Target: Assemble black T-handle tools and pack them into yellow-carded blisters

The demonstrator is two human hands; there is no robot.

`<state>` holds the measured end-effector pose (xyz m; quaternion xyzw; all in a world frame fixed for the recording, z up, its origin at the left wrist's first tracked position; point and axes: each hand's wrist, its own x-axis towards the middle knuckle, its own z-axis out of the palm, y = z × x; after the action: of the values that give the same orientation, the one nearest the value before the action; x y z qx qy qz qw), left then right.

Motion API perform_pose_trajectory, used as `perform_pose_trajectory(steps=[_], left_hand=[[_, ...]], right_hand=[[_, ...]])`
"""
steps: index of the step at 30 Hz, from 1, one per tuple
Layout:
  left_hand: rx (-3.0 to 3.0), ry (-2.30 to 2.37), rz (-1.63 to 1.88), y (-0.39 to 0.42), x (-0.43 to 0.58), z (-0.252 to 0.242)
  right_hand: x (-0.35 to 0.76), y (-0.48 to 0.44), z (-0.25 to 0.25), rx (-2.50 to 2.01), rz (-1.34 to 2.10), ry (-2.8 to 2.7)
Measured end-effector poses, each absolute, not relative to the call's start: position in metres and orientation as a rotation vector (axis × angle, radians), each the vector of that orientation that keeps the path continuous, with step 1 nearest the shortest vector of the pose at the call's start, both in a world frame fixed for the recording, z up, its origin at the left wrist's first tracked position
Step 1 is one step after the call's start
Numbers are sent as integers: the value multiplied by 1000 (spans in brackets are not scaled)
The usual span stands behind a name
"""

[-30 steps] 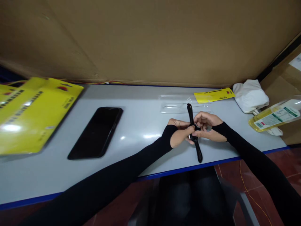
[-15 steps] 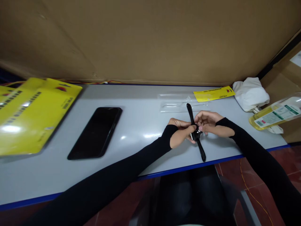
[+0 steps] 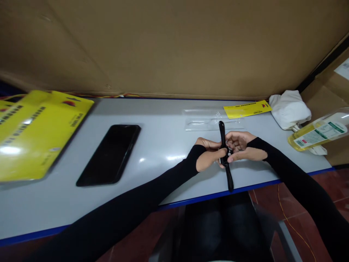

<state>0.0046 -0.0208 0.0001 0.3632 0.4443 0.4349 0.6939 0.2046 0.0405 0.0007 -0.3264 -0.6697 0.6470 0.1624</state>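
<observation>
Two hands [image 3: 209,156] [image 3: 244,140], tool [image 3: 228,173]; card [image 3: 247,109] apparently "WOODWORKING".

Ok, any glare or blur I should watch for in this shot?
Head view: bright glare on the yellow cards at left, white glints on the tabletop near the left hand; same head view, the middle of the black tool looks soft.

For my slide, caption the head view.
Left hand holds a black tool while the right hand touches its middle.

Walled in brown board [image 3: 174,47] across top | furnished with blue-edged pale table [image 3: 158,153] mid-frame, seemingly a grey chair [image 3: 289,240] at bottom | floored in reddish tile [image 3: 339,187] lower right
</observation>
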Motion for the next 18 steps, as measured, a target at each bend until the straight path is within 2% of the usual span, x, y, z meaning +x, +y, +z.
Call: perform_pose_trajectory(steps=[10, 18], left_hand=[[813, 964, 980, -13, 0, -10], [848, 975, 897, -14, -1, -11]], right_hand=[[203, 32, 2, -931, 1213, -2216], [208, 34, 8, -957, 1408, -2197]])
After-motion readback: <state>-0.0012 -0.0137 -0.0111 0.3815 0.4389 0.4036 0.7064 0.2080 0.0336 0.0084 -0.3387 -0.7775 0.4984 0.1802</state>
